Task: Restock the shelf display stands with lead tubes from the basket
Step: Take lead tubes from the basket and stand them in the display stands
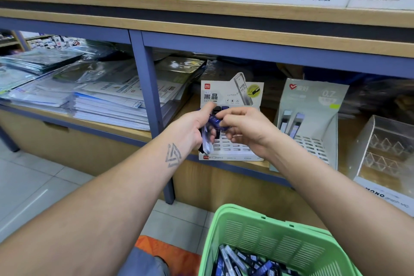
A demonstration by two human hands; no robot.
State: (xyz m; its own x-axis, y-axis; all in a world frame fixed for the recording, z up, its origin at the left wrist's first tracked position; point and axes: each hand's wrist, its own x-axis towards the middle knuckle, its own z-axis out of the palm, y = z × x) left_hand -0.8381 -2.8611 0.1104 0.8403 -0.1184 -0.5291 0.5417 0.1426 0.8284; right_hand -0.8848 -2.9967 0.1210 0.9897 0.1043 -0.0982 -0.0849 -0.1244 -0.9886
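Note:
My left hand (192,127) grips a bundle of blue and clear lead tubes (207,141) in front of the white Deli display stand (230,152) on the lower shelf. My right hand (246,127) pinches one dark blue lead tube (216,120) at the top of that bundle. Both hands hide most of the stand's slotted tray. A second grey display stand (313,119) to the right holds two tubes (291,123) upright. The green basket (253,226) at the bottom holds several more lead tubes (246,262).
A blue shelf post (154,105) stands just left of the Deli stand. Stacks of plastic-wrapped paper goods (100,101) fill the left bay. A clear acrylic organiser (385,152) sits at the far right. The upper shelf board (224,22) overhangs the stands.

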